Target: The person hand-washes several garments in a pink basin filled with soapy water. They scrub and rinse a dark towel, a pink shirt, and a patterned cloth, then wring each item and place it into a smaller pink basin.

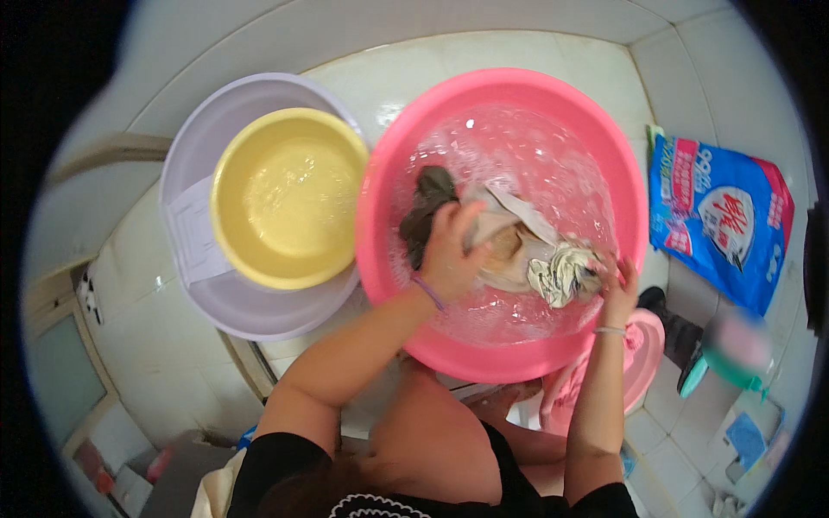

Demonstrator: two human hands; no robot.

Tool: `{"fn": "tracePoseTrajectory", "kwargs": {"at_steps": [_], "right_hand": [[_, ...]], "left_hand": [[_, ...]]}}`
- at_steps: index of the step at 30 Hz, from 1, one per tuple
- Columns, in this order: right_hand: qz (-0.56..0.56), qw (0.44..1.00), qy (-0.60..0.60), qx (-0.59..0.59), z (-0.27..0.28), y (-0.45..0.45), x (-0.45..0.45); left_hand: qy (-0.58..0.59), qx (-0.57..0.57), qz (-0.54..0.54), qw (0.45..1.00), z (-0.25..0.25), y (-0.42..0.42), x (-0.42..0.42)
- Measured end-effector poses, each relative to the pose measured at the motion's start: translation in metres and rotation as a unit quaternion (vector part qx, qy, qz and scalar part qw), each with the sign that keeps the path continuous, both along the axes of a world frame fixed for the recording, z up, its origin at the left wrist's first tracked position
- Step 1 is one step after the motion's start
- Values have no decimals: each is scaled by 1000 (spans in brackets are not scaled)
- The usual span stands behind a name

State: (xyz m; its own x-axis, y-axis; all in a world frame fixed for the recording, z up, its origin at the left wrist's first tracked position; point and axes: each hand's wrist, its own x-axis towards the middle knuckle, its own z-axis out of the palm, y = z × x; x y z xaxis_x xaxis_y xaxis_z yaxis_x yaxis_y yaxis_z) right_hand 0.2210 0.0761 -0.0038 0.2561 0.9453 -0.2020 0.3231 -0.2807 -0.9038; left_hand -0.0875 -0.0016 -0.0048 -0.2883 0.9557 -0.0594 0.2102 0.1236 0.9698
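A large pink plastic basin (511, 372) holds foamy water with wet clothing in it. My left hand (450, 249) is over the basin's left part with its fingers spread, between a dark olive cloth (431, 191) and a pale beige garment (508, 239); whether it grips either is not clear. At the basin's right inner side, my right hand (618, 288) is beside a bunched cream cloth (560, 275) with dark markings. Its fingertips are partly blurred, and I cannot tell whether they hold the cloth.
Left of the pink basin, a yellow basin (291, 278) with water sits in a larger lavender basin (259, 324). A blue detergent bag (693, 226) leans at the right wall. A smaller pink basin (654, 343) with pink cloth stands below it, near a dark shoe-like item (680, 333).
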Motion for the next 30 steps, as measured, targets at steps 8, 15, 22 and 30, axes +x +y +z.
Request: {"fn": "tracePoseTrajectory", "kwargs": {"at_steps": [8, 15, 22, 30], "right_hand": [[440, 637, -616, -145, -56, -42, -61], [153, 934, -310, -89, -81, -79, -59], [208, 972, -37, -105, 40, -121, -163], [338, 882, -326, 43, 23, -96, -164]], "left_hand": [[201, -189, -192, 942, -83, 17, -2], [274, -261, -221, 899, -18, 24, 21], [-298, -339, -144, 881, -65, -35, 61], [-218, -66, -233, 945, -60, -31, 44]]}}
